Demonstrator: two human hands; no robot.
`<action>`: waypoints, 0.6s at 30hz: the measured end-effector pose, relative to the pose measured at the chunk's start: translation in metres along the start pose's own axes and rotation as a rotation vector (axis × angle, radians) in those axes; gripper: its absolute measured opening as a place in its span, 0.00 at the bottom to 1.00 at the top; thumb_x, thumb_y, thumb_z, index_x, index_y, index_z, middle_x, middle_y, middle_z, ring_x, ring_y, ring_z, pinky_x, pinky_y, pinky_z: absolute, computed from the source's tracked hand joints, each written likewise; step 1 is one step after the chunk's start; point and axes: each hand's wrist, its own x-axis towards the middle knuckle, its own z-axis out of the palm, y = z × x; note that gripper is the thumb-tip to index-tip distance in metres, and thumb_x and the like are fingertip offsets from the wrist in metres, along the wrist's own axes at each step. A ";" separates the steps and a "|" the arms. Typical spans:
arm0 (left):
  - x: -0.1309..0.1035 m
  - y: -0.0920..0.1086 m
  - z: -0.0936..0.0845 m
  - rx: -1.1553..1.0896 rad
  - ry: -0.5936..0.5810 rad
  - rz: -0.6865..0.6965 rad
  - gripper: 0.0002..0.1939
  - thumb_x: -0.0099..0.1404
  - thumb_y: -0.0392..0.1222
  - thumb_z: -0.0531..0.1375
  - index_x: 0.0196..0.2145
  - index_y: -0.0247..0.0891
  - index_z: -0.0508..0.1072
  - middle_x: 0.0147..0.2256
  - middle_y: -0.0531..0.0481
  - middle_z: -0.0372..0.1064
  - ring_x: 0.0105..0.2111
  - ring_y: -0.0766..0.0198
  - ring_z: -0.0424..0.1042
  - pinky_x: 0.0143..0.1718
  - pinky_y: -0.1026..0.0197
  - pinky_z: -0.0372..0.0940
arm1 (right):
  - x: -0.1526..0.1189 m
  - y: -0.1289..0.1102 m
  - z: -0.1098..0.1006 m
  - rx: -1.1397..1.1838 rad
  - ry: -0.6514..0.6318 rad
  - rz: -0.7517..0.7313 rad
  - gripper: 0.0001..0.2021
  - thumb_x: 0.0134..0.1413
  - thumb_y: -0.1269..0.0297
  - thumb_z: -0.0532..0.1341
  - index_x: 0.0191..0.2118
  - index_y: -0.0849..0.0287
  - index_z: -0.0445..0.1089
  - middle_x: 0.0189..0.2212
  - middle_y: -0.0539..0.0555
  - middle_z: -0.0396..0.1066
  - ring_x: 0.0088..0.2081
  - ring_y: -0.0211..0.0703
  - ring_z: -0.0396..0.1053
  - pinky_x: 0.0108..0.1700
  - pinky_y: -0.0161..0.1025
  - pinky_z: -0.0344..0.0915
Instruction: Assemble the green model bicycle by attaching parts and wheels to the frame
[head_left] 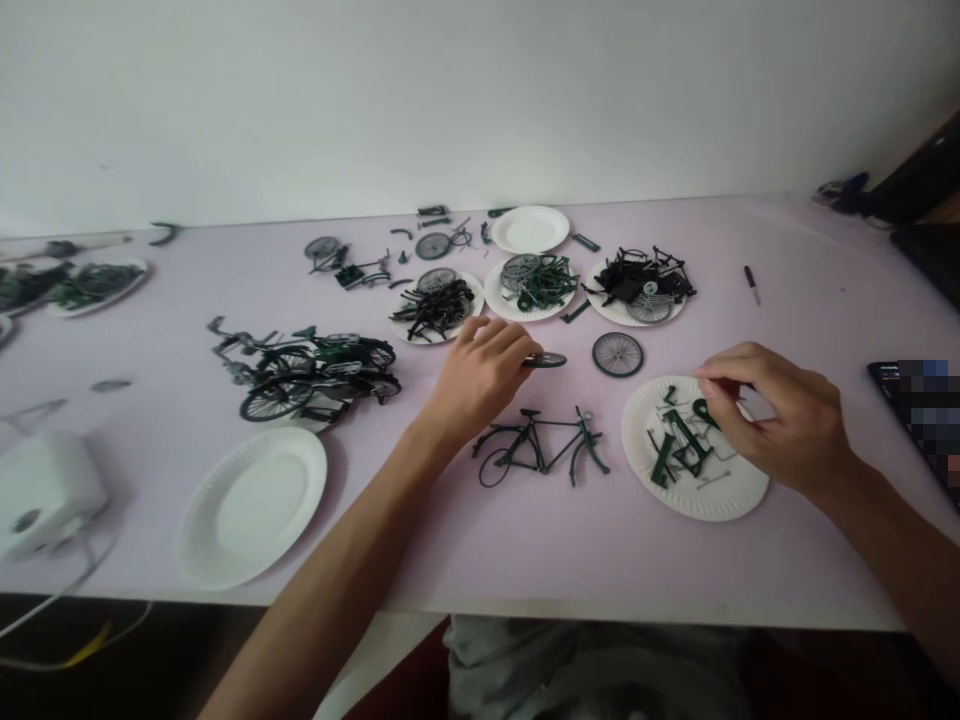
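My left hand point(484, 378) is closed on a small model bicycle wheel point(553, 360), held nearly edge-on at the fingertips above the table. Below it lies a dark green model bicycle frame point(541, 445), with fenders and handlebar on it. A second spoked wheel point(617, 354) rests flat between my hands. My right hand point(784, 415) hovers over the right side of a white paper plate point(739, 508), thumb and forefinger pinched together; anything between them is too small to make out. Green parts point(686, 445) are spread on that plate, some hidden behind the thumb.
Several paper plates of parts point(532, 285) line the back, beside loose pieces. Model bicycles point(307, 370) cluster at left, behind a bare paper plate point(251, 505). A white device point(49, 490) with a cable stands at far left. A small screwdriver point(751, 284) and a phone point(919, 420) lie right.
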 end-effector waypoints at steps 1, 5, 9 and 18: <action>0.000 0.000 0.001 -0.010 -0.023 -0.006 0.04 0.73 0.33 0.59 0.42 0.38 0.73 0.41 0.47 0.78 0.42 0.56 0.74 0.49 0.52 0.62 | 0.000 0.000 0.000 -0.002 -0.009 0.004 0.13 0.57 0.81 0.64 0.45 0.58 0.71 0.34 0.51 0.76 0.31 0.39 0.73 0.33 0.38 0.69; -0.001 0.002 -0.002 -0.063 -0.144 0.001 0.18 0.71 0.23 0.50 0.48 0.37 0.74 0.46 0.46 0.78 0.46 0.56 0.74 0.50 0.52 0.62 | -0.001 -0.001 0.001 0.031 -0.041 0.012 0.13 0.59 0.81 0.64 0.45 0.57 0.71 0.33 0.50 0.75 0.28 0.36 0.71 0.31 0.36 0.68; -0.004 0.000 -0.009 -0.053 -0.253 0.002 0.36 0.58 0.14 0.46 0.59 0.34 0.69 0.54 0.42 0.76 0.54 0.53 0.72 0.58 0.49 0.61 | -0.002 0.000 0.003 0.031 -0.072 0.017 0.12 0.59 0.79 0.64 0.45 0.56 0.71 0.34 0.50 0.75 0.28 0.37 0.72 0.30 0.36 0.69; -0.007 -0.007 -0.017 -0.010 -0.261 -0.079 0.28 0.67 0.19 0.45 0.59 0.34 0.69 0.52 0.39 0.76 0.52 0.50 0.73 0.55 0.48 0.63 | -0.002 0.002 0.004 -0.008 -0.103 0.008 0.11 0.59 0.79 0.65 0.44 0.57 0.71 0.33 0.49 0.76 0.26 0.35 0.71 0.30 0.34 0.68</action>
